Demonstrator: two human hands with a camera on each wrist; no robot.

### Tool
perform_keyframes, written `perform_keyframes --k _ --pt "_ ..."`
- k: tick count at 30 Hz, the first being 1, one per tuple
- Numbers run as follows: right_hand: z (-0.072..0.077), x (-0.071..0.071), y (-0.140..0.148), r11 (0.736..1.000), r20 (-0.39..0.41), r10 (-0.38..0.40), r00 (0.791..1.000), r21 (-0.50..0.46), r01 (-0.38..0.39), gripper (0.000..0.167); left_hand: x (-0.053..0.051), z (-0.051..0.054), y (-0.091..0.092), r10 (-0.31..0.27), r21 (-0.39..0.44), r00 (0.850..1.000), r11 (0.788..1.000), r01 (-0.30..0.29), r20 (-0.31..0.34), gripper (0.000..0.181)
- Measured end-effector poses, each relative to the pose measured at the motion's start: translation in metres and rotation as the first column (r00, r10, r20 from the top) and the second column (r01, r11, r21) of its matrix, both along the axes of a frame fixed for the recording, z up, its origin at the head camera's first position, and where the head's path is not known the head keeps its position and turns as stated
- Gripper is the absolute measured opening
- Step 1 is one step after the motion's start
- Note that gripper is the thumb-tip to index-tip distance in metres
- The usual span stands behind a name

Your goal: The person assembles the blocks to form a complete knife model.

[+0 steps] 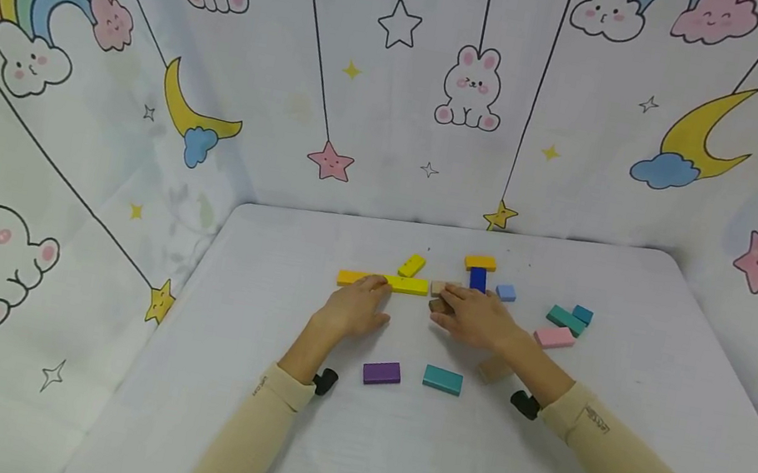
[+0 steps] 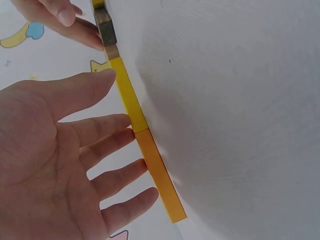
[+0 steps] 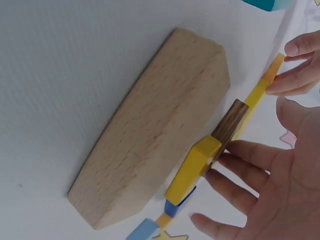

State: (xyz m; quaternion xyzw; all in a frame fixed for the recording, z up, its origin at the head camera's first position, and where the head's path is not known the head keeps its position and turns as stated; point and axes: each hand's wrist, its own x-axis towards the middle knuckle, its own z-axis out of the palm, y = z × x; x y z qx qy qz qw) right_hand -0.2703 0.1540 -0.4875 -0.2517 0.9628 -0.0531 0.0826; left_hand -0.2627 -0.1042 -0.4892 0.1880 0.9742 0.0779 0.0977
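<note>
My left hand (image 1: 357, 306) rests its straight fingertips along the near side of a row made of an orange block (image 2: 161, 175) and a yellow block (image 2: 131, 95). My right hand (image 1: 478, 319) reaches over the middle blocks, fingers extended, with the fingertips at a dark brown wooden block (image 3: 231, 119). Against that block in the right wrist view is another yellow block (image 3: 192, 170), hidden by the hand from above. A pale wooden block (image 1: 437, 288) lies at the right end of the row. Beyond the right hand lies a dark blue block (image 1: 478, 278).
Close by lie a purple block (image 1: 381, 373), a teal block (image 1: 442, 380) and a tan block (image 1: 495, 369) under the right wrist. To the right are a pink block (image 1: 554, 338) and a green block (image 1: 565, 320). A small yellow block (image 1: 412, 265) lies behind the row.
</note>
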Motion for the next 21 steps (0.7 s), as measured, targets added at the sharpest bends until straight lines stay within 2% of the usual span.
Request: perform_keyframes --k 7,21 --pt "-0.0021 0.0019 -0.0011 1.0 -0.012 0.001 1.0 -0.022 -0.002 0.068 -0.0012 -0.0014 -0.0004 -0.008 -0.004 1.0 1.0 0.008 -0.011 0.063" --pt "-0.0015 0.0029 -0.0085 1.0 -0.037 0.002 0.999 -0.02 -0.003 0.067 -0.0002 0.0 -0.0011 -0.001 0.004 1.0 1.0 0.001 0.013 0.063"
